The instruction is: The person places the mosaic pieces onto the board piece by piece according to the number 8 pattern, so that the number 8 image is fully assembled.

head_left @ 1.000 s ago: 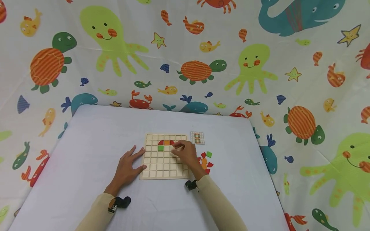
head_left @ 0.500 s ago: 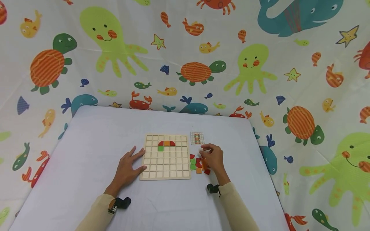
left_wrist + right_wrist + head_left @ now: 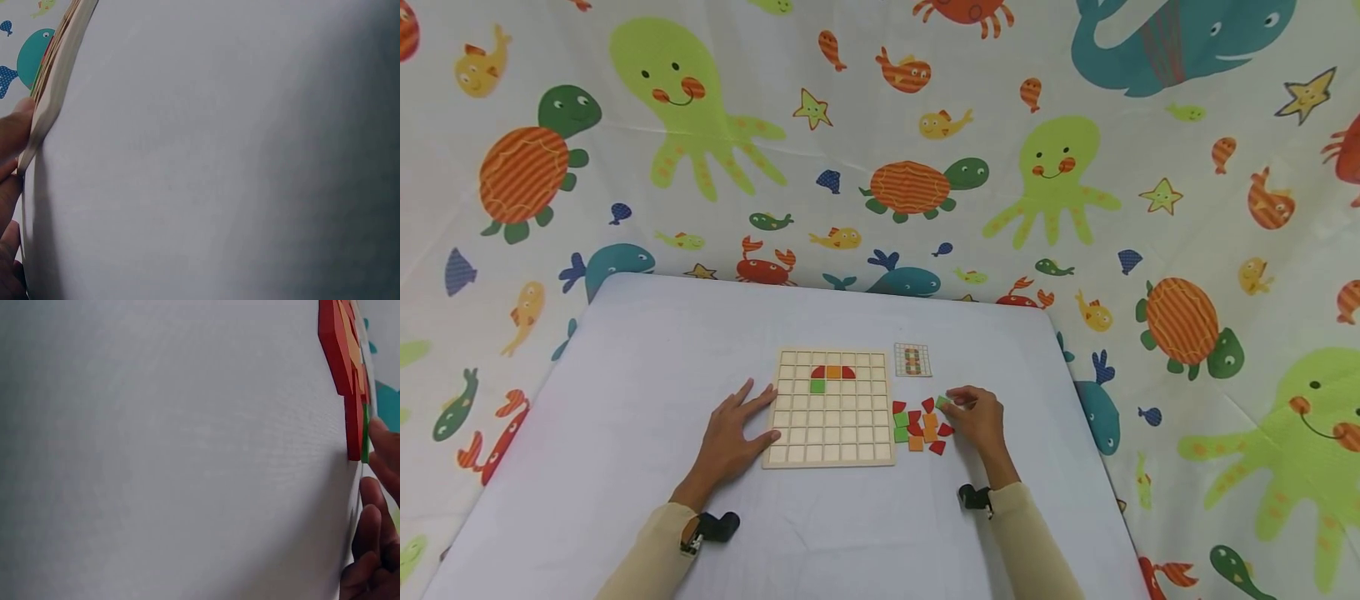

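A square wooden grid board [image 3: 831, 429] lies flat on the white table. In its upper part sit an orange square tile [image 3: 833, 372] between two red rounded tiles [image 3: 817, 372], with a green square tile [image 3: 817, 387] below the left one. My left hand [image 3: 730, 433] rests at the board's left edge, thumb and fingers spread; the left wrist view shows fingertips [image 3: 22, 112] at the board's side. My right hand [image 3: 979, 417] has thumb and forefinger at a loose green square tile [image 3: 941, 402], pinching its right side. The other right fingers are curled below, seen in the right wrist view.
Right of the board several loose tiles lie in a cluster, with red rounded pieces [image 3: 937, 447], orange squares [image 3: 916, 444] and green squares [image 3: 901, 434]. A small pattern card [image 3: 913, 360] lies behind them. A sea-animal cloth [image 3: 880, 125] hangs behind the table.
My right hand has moved right, from over the board to the loose green tile beyond the cluster. The red tile it was at sits in the board's top row. The left hand stays put.
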A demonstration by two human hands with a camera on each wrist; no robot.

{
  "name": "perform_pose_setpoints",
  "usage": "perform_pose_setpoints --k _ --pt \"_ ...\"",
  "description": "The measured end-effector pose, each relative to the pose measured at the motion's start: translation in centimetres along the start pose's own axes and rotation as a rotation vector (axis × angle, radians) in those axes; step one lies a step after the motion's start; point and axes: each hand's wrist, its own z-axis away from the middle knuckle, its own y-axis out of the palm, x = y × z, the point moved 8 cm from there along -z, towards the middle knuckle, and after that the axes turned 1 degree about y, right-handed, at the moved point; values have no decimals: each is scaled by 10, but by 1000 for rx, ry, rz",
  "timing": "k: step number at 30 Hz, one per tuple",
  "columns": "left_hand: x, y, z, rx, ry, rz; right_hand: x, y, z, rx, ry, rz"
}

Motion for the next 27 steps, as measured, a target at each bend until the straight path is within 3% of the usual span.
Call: perform_pose_setpoints --k 8,13,18,27 --pt "2 1 -2 5 1 2 11 6 0 50 -58 37" --pt "2 1 -2 4 2 -3 16 8 -1 58 -92 -7" --pt "1 0 -2 2 5 -1 21 8 -2 74 -65 -70" --pt "2 0 -1 -7 9 -5 51 14 -3 89 -80 -194"
